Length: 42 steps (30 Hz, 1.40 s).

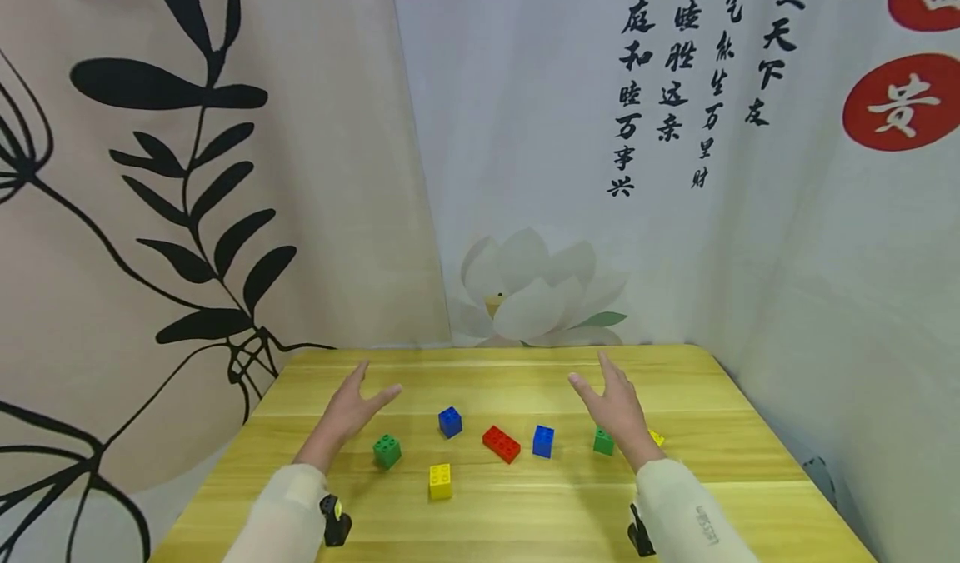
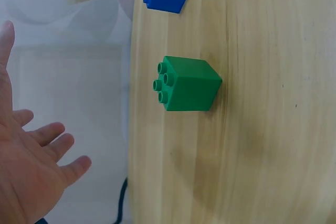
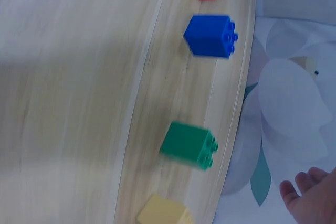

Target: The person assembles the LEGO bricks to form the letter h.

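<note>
My left hand hovers over the left of the table, fingers spread and holding nothing. Closest to it stands a green block, whose round studs show in the left wrist view. My right hand is likewise raised with thumb and fingers apart, above a second green block that it partly covers. A yellow block shows only a corner behind the right wrist. Between the hands lie a blue block, a longer red block, another blue block and a yellow block.
The wooden table has its far edge against a hanging cloth with printed leaves, a lotus and writing. Pale sleeves cover both forearms, and a black wrist device sits at the left cuff.
</note>
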### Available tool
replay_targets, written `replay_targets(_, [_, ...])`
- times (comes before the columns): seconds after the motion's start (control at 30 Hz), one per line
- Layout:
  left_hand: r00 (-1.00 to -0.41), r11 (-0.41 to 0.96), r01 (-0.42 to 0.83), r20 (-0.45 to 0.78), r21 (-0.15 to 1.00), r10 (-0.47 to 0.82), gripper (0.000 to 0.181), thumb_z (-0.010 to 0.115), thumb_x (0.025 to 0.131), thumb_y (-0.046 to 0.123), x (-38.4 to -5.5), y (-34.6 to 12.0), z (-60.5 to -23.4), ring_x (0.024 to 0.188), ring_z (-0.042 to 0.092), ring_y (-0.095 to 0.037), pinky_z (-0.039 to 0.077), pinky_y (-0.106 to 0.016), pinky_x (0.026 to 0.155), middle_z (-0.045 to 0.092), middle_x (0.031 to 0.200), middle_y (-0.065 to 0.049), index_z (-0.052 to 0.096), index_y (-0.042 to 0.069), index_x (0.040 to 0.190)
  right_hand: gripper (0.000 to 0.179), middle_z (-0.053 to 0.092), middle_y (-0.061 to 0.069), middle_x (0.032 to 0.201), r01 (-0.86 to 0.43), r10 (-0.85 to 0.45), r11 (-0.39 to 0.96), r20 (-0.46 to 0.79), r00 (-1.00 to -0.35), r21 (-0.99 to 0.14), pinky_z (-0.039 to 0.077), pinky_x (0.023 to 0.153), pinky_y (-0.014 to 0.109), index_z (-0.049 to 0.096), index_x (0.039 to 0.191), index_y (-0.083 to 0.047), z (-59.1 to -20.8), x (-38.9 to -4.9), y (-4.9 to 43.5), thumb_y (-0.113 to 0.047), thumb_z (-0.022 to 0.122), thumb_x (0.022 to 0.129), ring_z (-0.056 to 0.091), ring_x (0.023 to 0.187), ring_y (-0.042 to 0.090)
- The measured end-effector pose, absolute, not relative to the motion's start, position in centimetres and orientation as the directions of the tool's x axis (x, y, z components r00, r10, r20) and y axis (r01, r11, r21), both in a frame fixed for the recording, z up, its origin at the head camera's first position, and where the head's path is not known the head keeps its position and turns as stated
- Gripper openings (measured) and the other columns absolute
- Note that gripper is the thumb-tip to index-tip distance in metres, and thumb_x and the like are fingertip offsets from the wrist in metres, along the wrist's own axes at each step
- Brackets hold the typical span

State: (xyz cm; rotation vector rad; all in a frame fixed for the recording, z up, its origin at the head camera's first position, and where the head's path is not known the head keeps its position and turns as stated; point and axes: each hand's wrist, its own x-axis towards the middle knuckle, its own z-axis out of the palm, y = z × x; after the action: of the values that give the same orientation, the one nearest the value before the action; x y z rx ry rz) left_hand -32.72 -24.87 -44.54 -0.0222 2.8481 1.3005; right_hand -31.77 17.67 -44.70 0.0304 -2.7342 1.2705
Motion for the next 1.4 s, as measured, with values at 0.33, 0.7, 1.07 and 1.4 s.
replay_targets(0.33, [-0.998, 0.560, -0.049, -0.024, 0.827, -0.051, 0.109, 0.054, 0.084, 0.077, -32.0, -25.4, -45.8, 0.142, 0.025, -0.045, 0.028, -0.063, 0.109, 0.025, 0.156, -0.027, 0.016, 0.006, 0.158, 0.077, 0.030, 0.022, 0.157, -0.136, 0.018, 0.559, 0.176, -0.984, -0.818, 0.028, 0.109, 0.063, 0.027, 0.156, -0.008, -45.2, -31.3, 13.7, -0.053, 0.052, 0.099, 0.030, 0.141, 0.045])
replay_targets(0.7, [-0.996, 0.525, -0.064, -0.026, 0.848, -0.080, 0.095, 0.058, 0.090, 0.066, -31.2, -25.7, -47.9, 0.138, 0.031, -0.044, 0.033, -0.061, 0.107, 0.032, 0.151, -0.026, 0.026, 0.003, 0.153, 0.068, 0.042, 0.020, 0.150, -0.128, -0.007, 0.426, 0.138, -0.990, -0.895, 0.037, 0.104, 0.060, 0.036, 0.152, -0.007, -47.3, -30.3, 10.0, -0.046, 0.055, 0.100, 0.039, 0.135, 0.042])
replay_targets(1.07, [-0.990, 0.487, -0.114, -0.058, 0.866, -0.128, 0.100, 0.063, 0.083, 0.070, -30.5, -26.0, -50.8, 0.135, 0.035, -0.044, 0.035, -0.061, 0.105, 0.036, 0.148, -0.025, 0.032, 0.002, 0.150, 0.067, 0.046, 0.023, 0.145, -0.157, -0.080, 0.366, 0.136, -0.987, -0.917, 0.043, 0.098, 0.058, 0.041, 0.149, -0.004, -50.3, -28.8, 7.0, -0.045, 0.059, 0.099, 0.046, 0.128, 0.044])
replay_targets(1.4, [-0.985, 0.480, -0.140, -0.074, 0.866, -0.154, 0.095, 0.067, 0.084, 0.064, -29.8, -26.1, -52.5, 0.132, 0.038, -0.044, 0.036, -0.061, 0.104, 0.039, 0.145, -0.025, 0.036, 0.001, 0.148, 0.068, 0.053, 0.026, 0.137, -0.138, -0.155, 0.280, 0.097, -0.983, -0.950, 0.048, 0.096, 0.052, 0.046, 0.144, 0.002, -52.3, -27.9, 4.2, -0.045, 0.061, 0.097, 0.053, 0.122, 0.042])
